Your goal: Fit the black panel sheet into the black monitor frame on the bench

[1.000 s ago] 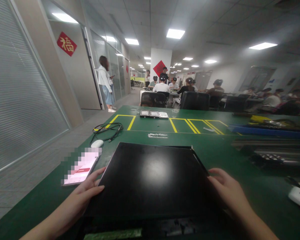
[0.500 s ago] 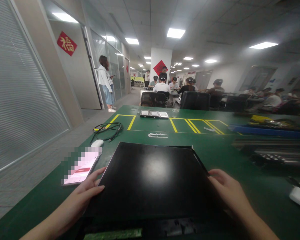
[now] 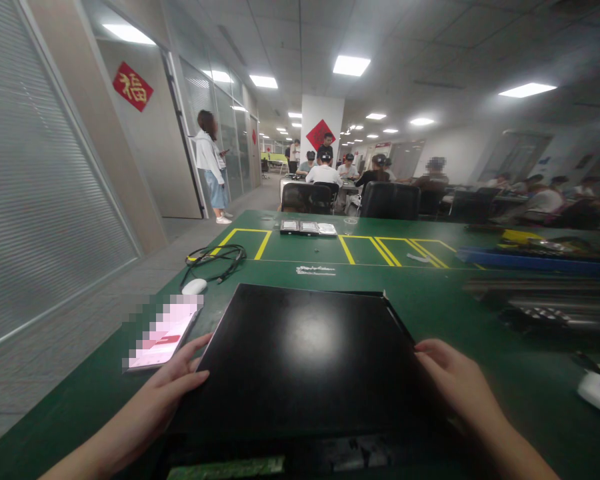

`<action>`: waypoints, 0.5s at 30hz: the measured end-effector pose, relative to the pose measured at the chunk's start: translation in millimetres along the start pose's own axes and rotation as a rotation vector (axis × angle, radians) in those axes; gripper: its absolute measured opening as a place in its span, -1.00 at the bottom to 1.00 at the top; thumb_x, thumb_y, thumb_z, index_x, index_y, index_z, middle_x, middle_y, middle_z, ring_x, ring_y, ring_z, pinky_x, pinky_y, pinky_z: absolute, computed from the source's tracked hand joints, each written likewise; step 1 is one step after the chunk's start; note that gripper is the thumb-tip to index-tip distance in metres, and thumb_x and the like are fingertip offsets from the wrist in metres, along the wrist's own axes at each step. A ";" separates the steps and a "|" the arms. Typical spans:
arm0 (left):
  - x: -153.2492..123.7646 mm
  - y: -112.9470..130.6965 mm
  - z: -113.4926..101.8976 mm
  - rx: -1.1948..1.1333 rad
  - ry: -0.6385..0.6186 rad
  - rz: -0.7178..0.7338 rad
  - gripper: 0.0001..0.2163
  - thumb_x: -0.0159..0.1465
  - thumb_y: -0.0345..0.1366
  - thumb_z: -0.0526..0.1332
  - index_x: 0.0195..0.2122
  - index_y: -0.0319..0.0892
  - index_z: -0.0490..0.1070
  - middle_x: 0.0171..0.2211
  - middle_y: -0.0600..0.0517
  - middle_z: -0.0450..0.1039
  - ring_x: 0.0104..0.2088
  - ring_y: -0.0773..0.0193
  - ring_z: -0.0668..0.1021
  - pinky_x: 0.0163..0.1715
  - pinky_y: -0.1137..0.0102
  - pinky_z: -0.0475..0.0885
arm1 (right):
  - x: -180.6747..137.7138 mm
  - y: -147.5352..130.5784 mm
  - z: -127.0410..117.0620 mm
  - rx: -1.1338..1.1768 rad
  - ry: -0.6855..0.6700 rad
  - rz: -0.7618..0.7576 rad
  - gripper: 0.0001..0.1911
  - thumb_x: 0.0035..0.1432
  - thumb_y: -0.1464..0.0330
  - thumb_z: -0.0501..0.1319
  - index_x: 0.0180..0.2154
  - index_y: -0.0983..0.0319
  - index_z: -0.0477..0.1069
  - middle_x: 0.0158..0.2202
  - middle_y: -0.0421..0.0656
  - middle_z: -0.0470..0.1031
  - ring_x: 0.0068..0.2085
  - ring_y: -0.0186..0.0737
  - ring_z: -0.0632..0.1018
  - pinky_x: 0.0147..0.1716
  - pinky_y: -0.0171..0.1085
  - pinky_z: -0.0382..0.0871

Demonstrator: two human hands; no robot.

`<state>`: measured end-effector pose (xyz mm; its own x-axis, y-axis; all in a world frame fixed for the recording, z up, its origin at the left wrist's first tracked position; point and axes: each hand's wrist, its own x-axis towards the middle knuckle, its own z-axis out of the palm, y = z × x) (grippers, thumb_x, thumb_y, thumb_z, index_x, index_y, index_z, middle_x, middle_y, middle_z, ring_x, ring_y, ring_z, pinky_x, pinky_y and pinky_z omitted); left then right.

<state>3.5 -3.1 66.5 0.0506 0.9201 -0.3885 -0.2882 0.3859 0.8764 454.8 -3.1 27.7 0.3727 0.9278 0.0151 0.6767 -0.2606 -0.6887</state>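
Note:
A large flat black panel [image 3: 300, 353], like the lid of a case, lies in front of me on the green table [image 3: 430, 300]. My left hand [image 3: 173, 383] rests on its left edge with the fingers curled against the side. At the right edge, my right hand [image 3: 455, 383] grips the panel in the same way. Below the near edge of the panel a strip of green circuit board [image 3: 225, 469] shows.
A lit phone [image 3: 163, 333] lies left of the panel, with a white mouse [image 3: 195, 287] and black cables [image 3: 215, 257] behind it. Small trays [image 3: 308, 229] sit among yellow floor-tape boxes. Hardware lies at right [image 3: 545, 297]. Seated people and one standing person [image 3: 210, 167] are beyond.

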 end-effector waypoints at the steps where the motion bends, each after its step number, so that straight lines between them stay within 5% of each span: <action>1: -0.1 0.2 -0.1 0.013 0.007 -0.004 -0.14 0.05 -0.30 0.41 0.34 -0.04 0.02 -0.14 -0.06 0.67 -0.14 -0.08 0.66 -0.18 0.22 0.55 | -0.2 -0.1 0.0 0.003 -0.003 -0.004 -0.71 0.04 0.11 0.15 -0.29 0.11 0.49 -0.33 -0.18 0.64 -0.27 -0.08 0.61 -0.33 -0.24 0.38; 15: 0.9 -0.1 -0.2 0.038 0.014 -0.008 -0.13 0.04 -0.30 0.42 0.35 0.00 0.02 -0.14 -0.06 0.67 -0.15 -0.11 0.66 -0.19 0.18 0.56 | -2.9 -5.4 -1.2 -0.031 -0.020 -0.039 -0.72 0.06 0.10 0.13 -0.35 0.09 0.51 -0.38 -0.22 0.62 -0.32 -0.12 0.60 -0.38 -0.28 0.37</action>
<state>3.4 -2.3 66.0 0.0391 0.9161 -0.3990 -0.2513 0.3955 0.8834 450.8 -4.8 32.2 0.3328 0.9426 0.0269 0.7098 -0.2317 -0.6652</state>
